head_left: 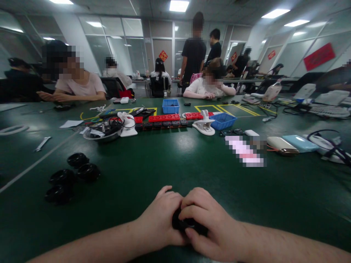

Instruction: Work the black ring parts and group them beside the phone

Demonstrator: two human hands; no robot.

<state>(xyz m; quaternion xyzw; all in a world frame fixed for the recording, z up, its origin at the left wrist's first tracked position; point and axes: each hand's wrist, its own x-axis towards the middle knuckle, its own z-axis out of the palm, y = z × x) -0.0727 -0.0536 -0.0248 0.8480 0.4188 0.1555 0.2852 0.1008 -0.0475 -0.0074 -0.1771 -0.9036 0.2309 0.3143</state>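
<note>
Both my hands meet near the front edge of the green table. My left hand and my right hand are closed together around a small black round part, which shows only between the fingers. To the left lie several more black round parts on the table, apart from my hands.
A metal bowl, red power strips, two blue bins, white clip stands, phones and a power bank sit mid-table. A small wrench lies left. Other people sit and stand at the far side.
</note>
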